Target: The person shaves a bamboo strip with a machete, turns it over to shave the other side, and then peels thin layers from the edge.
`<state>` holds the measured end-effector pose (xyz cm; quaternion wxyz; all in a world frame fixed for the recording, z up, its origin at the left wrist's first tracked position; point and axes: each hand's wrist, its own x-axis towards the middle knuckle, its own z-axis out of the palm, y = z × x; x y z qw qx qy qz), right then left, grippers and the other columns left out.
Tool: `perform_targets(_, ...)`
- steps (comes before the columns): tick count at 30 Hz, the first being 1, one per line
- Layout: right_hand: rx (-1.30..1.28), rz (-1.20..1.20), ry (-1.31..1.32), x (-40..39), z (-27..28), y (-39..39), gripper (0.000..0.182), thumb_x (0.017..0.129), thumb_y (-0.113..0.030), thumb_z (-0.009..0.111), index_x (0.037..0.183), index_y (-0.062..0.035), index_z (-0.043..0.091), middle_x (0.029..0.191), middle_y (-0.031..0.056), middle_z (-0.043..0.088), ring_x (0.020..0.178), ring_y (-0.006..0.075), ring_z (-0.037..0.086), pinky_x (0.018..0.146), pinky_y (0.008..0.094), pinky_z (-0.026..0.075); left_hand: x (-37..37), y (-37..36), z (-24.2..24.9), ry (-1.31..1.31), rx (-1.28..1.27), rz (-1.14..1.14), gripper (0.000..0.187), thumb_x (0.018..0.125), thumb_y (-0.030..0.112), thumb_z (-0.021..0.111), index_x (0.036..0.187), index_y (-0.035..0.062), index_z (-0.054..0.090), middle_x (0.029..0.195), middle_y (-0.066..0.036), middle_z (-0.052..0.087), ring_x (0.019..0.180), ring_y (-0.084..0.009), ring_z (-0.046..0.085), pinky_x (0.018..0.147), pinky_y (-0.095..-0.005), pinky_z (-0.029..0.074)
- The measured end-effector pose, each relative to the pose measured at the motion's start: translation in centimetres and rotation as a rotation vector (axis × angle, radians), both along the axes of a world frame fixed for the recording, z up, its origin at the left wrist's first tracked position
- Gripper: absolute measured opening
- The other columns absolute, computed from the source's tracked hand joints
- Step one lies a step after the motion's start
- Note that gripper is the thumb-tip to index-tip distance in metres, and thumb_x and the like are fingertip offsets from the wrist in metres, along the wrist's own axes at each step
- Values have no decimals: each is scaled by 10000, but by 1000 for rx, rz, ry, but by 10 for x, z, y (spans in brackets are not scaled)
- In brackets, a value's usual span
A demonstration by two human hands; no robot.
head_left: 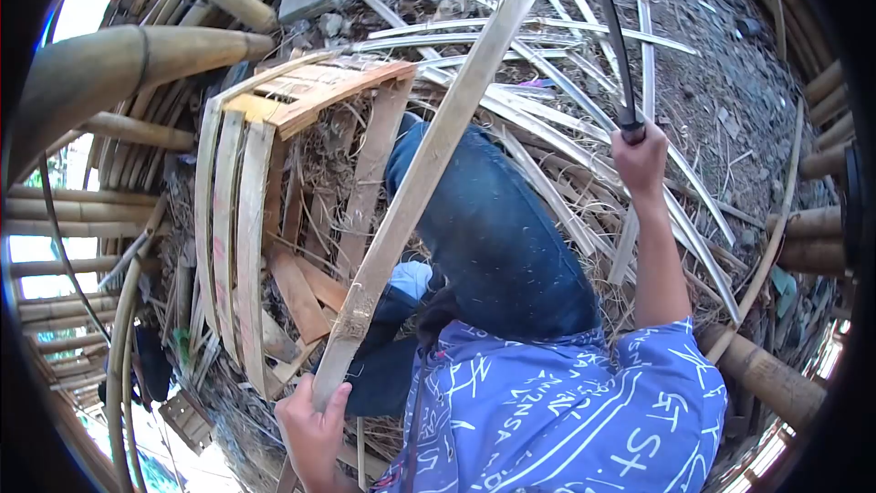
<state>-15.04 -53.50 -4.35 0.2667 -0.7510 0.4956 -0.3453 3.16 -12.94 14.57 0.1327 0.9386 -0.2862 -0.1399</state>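
blue shirt (pixel 566 402): white rune-like marks, none readable.

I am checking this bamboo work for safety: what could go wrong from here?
The right hand holds a raised blade above the bamboo slat; a swing that glances off could hit the knee just beside the slat. The left hand grips the slat's lower end, so a sliding blade might reach it. Loose strips underfoot could cause slipping.

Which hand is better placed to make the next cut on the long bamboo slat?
Right. The right hand grips the blade, raised beside the bamboo slat. The left hand is closed on the slat's near end, likely steadying it.
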Motion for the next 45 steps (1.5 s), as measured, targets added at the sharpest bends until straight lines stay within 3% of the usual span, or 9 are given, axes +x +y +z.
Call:
perform_targets(4, -168, 187, -69, 11, 46, 22, 81, 695, -10, 634, 687, -36, 558, 544, 90, 542, 480, 193, 557, 477, 327, 426, -3, 6, 1, 38, 12, 45, 413, 810, 266, 729, 709, -38, 468, 545, -226, 445, 527, -448, 442, 476, -414, 363)
perform_targets(6, -169, 235, -58, 21, 58, 28, 84, 687, -20, 637, 691, -41, 555, 556, 103, 560, 497, 224, 594, 489, 347, 454, -6, 7, 5, 1, 161, 63, 299, 752, 213, 751, 899, -14, 623, 636, -198, 594, 595, -377, 584, 576, -436, 444)
perform_targets(11, -302, 388, 370, 44, 55, 26, 128, 663, -110, 631, 727, -48, 538, 611, 157, 605, 589, 343, 638, 553, 440, 513, -20, 4, 11, -85, 301, 33, 362, 745, 295, 763, 852, -9, 598, 649, -218, 598, 631, -415, 603, 562, -463, 438)
perform_targets(19, -305, 386, 391, 52, 39, -11, 118, 683, -129, 655, 783, -75, 622, 666, 150, 652, 640, 338, 663, 618, 431, 545, -22, 27, -9, -88, 232, 12, 471, 748, 414, 751, 768, -6, 539, 592, -199, 555, 586, -410, 578, 532, -444, 424)
perform_targets(29, -95, 0, 532, 36, 11, -86, 179, 783, -201, 585, 896, -131, 704, 869, 191, 687, 858, 393, 657, 784, 469, 528, -22, 50, -7, -160, 163, 1, 473, 754, 421, 753, 693, 17, 517, 506, -134, 473, 449, -332, 486, 459, -410, 372)
perform_targets(37, 249, -167, 743, 5, -32, -136, 345, 774, -270, 586, 967, 2, 675, 1035, 257, 658, 1011, 398, 630, 874, 453, 506, -2, 105, -14, -161, 168, -90, 283, 720, 239, 753, 763, 16, 585, 635, -141, 574, 552, -323, 588, 494, -410, 428)
perform_targets(39, 241, -183, 686, -14, -53, -115, 348, 751, -244, 586, 970, 14, 665, 1034, 269, 651, 996, 406, 630, 859, 464, 504, 0, 136, -24, -293, 208, -223, 242, 724, 203, 741, 805, 12, 617, 701, -137, 604, 595, -304, 608, 524, -406, 454)
perform_targets(42, 225, -148, 558, -24, -73, -78, 287, 710, -189, 574, 895, 10, 667, 883, 260, 658, 865, 403, 647, 762, 467, 500, -8, 121, -17, -92, 143, 1, 208, 738, 180, 720, 801, 8, 621, 691, -135, 602, 585, -290, 609, 527, -398, 459)
perform_targets(45, 158, -139, 253, -16, -72, -37, 159, 708, -134, 588, 764, 11, 622, 622, 178, 618, 573, 327, 610, 567, 409, 457, 0, 107, -19, -121, 39, 76, 557, 805, 464, 705, 669, 3, 423, 527, -202, 383, 509, -445, 416, 473, -442, 339)
